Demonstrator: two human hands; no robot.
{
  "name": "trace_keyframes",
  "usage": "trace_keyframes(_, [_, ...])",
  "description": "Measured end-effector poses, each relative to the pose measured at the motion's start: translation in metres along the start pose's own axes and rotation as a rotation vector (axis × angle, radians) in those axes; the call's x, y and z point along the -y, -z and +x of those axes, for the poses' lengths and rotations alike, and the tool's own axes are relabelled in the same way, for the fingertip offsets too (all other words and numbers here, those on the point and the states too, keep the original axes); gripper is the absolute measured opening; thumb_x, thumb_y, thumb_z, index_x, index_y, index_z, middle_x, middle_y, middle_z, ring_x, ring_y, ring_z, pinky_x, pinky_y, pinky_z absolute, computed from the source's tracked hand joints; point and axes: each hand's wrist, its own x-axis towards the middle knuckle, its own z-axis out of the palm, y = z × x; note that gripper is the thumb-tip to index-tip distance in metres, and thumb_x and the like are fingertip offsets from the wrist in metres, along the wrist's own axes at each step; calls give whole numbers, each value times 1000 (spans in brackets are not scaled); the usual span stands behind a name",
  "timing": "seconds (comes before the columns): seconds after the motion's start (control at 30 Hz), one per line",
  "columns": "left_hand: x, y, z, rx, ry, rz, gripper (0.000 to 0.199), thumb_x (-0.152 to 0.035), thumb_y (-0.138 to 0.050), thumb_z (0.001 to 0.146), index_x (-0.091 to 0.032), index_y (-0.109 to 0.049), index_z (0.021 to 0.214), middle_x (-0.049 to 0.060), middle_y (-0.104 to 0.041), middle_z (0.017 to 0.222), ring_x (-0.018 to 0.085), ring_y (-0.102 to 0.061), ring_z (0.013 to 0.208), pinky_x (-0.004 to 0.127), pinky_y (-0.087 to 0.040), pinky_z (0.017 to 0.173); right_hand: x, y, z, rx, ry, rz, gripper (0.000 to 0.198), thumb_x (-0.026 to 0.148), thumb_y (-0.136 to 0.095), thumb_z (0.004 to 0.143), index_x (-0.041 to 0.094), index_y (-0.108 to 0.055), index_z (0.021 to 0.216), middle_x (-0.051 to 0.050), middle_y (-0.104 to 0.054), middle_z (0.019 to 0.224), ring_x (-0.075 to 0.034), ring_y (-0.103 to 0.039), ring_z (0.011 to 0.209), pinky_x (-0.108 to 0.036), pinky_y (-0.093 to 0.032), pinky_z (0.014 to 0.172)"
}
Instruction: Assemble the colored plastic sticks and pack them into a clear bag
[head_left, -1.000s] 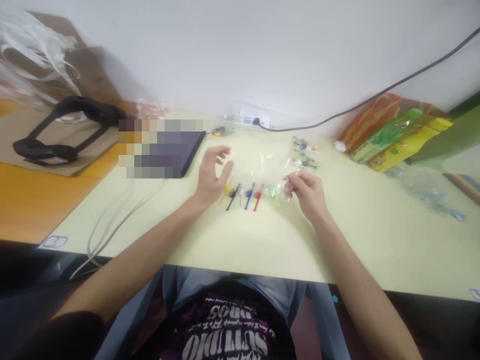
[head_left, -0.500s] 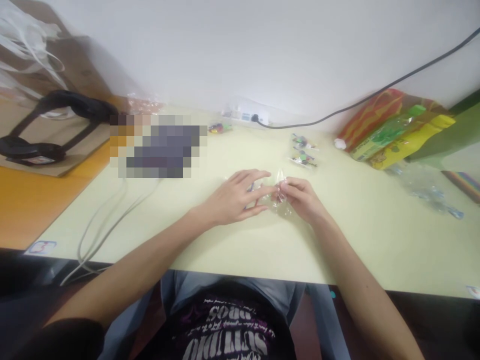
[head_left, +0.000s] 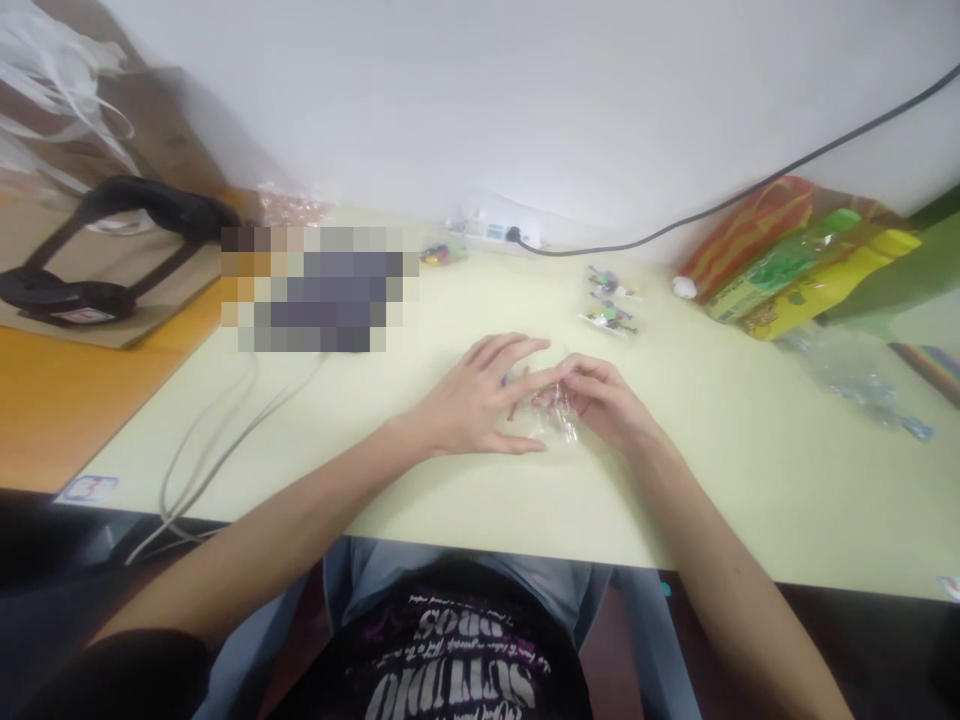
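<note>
In the head view, my right hand [head_left: 609, 402] has its thumb and fingers closed on the upper edge of a small clear plastic bag [head_left: 559, 418]. My left hand [head_left: 478, 398] lies palm down with its fingers spread, and its index fingertip meets the right fingers at the bag's edge. Small reddish and blue bits show under and between the left fingers; their kind is too small to tell. Farther back on the table lie two clear packets [head_left: 609, 318] of small coloured pieces.
Another packet of coloured pieces [head_left: 442, 253] lies near a white power strip [head_left: 495, 228] with a black cable. A blurred-out dark object [head_left: 330, 290] stands at left, beside a black frame [head_left: 120, 250]. On the right are a green-capped bottle [head_left: 787, 265], a yellow bag [head_left: 825, 290] and crumpled clear plastic [head_left: 855, 375].
My left index finger has moved right to the right fingertips, and the left fingers have spread wider. The plastic bag now hangs lower, toward me, beneath the fingers.
</note>
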Motion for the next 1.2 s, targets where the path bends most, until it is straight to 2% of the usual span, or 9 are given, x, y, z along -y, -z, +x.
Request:
trace_keyframes(0.07, [-4,-1,0,-4,37,-1,98,-69,-78,79,-34,-35,160,15,-38,163,43,-39,147,64,-36,119,1,0,0,-3,5,-26,31,51,-81,82,23,-70,89,-6,-78,88,-25,-75,79,-43,-62,80])
trace_keyframes(0.13, [-7,-1,0,-7,80,16,102,-62,-82,78,-33,-32,162,16,-34,166,44,-39,146,63,-36,118,2,0,1,-22,8,-49,32,52,-82,81,23,-68,87,-6,-77,89,-24,-74,78,-43,-62,79])
trace_keyframes(0.27, [-8,1,0,21,131,78,99,-47,-81,81,-28,-30,162,18,-34,165,43,-44,142,59,-39,115,3,3,1,-29,47,-64,32,50,-83,80,23,-66,83,-3,-74,82,-20,-70,69,-39,-60,72])
trace_keyframes(0.43, [-6,3,0,64,138,126,92,-44,-77,84,-25,-32,162,18,-39,163,41,-45,140,57,-39,113,3,5,1,-23,141,-159,30,46,-83,83,21,-67,84,-1,-70,75,-17,-64,60,-34,-55,61])
trace_keyframes(0.67, [-5,7,-1,129,180,174,86,-42,-70,89,-25,-29,163,15,-40,162,37,-43,141,54,-37,116,2,2,2,-184,221,-260,26,39,-84,82,21,-65,84,3,-62,67,-12,-56,52,-26,-47,49])
trace_keyframes(1.0, [-2,6,-2,128,179,147,90,-43,-70,89,-24,-25,165,14,-44,158,36,-43,140,52,-37,116,-2,1,3,-118,182,-325,28,43,-80,86,22,-64,95,4,-62,68,-11,-54,53,-27,-48,52])
trace_keyframes(1.2, [2,3,-3,111,194,128,93,-43,-68,90,-25,-19,166,14,-45,155,36,-45,135,51,-39,113,-1,1,3,-108,179,-242,35,46,-78,88,25,-59,109,2,-69,77,-14,-61,57,-30,-51,58])
